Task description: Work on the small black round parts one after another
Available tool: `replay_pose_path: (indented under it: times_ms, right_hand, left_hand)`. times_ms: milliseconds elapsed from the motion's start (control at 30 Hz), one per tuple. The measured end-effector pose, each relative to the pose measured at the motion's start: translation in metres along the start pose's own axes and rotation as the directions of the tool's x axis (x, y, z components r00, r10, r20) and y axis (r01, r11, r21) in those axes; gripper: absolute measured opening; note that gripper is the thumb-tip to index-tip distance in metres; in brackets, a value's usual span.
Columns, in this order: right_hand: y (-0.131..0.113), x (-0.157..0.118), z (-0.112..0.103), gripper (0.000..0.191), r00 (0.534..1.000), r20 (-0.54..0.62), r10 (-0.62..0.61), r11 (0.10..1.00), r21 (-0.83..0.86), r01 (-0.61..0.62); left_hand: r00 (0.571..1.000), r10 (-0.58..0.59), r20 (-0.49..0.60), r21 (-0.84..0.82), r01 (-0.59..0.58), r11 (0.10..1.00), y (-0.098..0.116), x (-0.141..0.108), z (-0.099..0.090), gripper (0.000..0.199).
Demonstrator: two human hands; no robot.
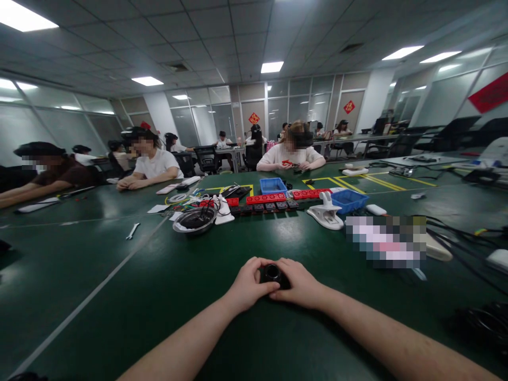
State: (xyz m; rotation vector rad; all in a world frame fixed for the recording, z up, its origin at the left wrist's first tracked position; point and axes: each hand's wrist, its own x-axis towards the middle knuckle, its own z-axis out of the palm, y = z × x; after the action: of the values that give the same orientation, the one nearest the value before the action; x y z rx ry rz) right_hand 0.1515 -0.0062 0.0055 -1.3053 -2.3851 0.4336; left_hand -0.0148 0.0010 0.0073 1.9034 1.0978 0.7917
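Note:
Both hands meet low in the middle of the head view, around a small black part (pixel 272 272) with a round opening on top. Its exact kind I cannot make out. My left hand (pixel 248 286) curls round it from the left, with the thumb across the near side. From the right, my right hand (pixel 299 283) is closed on the same part, its fingers covering the far edge. The part is on or just above the green tabletop (pixel 190 312); which one I cannot tell. Its lower half is hidden by the fingers.
Beyond my hands lie red socket strips (pixel 265 198), a blue tray (pixel 349 201), a white clip base (pixel 326 214) and a bowl (pixel 194 221) with black cable. A wrench (pixel 133 231) lies on the left. Black cables (pixel 476 259) run along the right. Several people sit around.

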Motion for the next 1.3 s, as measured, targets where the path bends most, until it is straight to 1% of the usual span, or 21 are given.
replay_pose_path:
  times_ms: [67, 133, 300, 467, 700, 833, 933, 1033, 1133, 1200, 1300]
  right_hand:
    - [0.006, 0.0, -0.006, 0.043, 0.995, 0.067, -0.074, 0.995, 0.078, 0.069]
    - [0.011, 0.0, -0.01, 0.036, 0.987, 0.103, -0.12, 0.986, 0.132, 0.106]
    - [0.016, 0.002, -0.01, 0.028, 0.981, 0.115, -0.155, 0.974, 0.185, 0.132]
    - [0.017, 0.002, -0.009, 0.027, 0.982, 0.118, -0.15, 0.974, 0.19, 0.125]
    - [0.018, 0.002, -0.009, 0.027, 0.982, 0.125, -0.143, 0.973, 0.197, 0.117]
    - [0.016, 0.003, -0.008, 0.03, 0.988, 0.111, -0.11, 0.977, 0.196, 0.087]
    - [0.015, 0.003, -0.006, 0.034, 0.992, 0.114, -0.061, 0.983, 0.18, 0.04]
    - [0.014, 0.004, 0.0, 0.036, 0.995, 0.087, 0.046, 0.988, 0.14, -0.058]
    - [0.008, 0.005, 0.007, 0.036, 0.986, 0.018, 0.166, 0.985, 0.044, -0.167]
    - [0.001, 0.006, 0.01, 0.035, 0.979, -0.025, 0.202, 0.978, -0.042, -0.203]
    - [-0.01, 0.007, 0.011, 0.03, 0.971, -0.069, 0.228, 0.958, -0.16, -0.236]
  left_hand:
    - [0.998, 0.003, 0.058, -0.046, 0.0, 0.999, -0.001, 0.001, -0.002, 0.039]
    - [0.997, 0.027, 0.077, -0.063, -0.023, 0.998, -0.002, 0.0, -0.004, 0.04]
    - [0.995, 0.054, 0.084, -0.068, -0.048, 0.997, -0.002, -0.001, -0.005, 0.041]
    - [0.994, 0.046, 0.096, -0.059, -0.04, 0.997, 0.0, -0.001, -0.005, 0.04]
    - [0.996, 0.036, 0.085, -0.043, -0.032, 0.999, 0.0, -0.001, -0.004, 0.04]
    - [0.996, 0.022, 0.086, -0.053, -0.018, 0.998, 0.001, -0.001, -0.005, 0.041]
    - [0.997, -0.001, 0.078, -0.059, 0.005, 0.998, 0.002, -0.001, -0.004, 0.042]
    - [0.999, -0.048, 0.026, -0.043, 0.049, 0.998, 0.001, -0.003, 0.001, 0.044]
    - [0.992, -0.041, -0.116, 0.036, 0.045, 0.998, 0.002, -0.004, 0.008, 0.04]
    - [0.98, -0.016, -0.2, 0.103, 0.038, 0.994, 0.004, -0.006, 0.012, 0.038]
    - [0.971, -0.008, -0.238, 0.168, 0.05, 0.985, 0.007, -0.007, 0.014, 0.038]
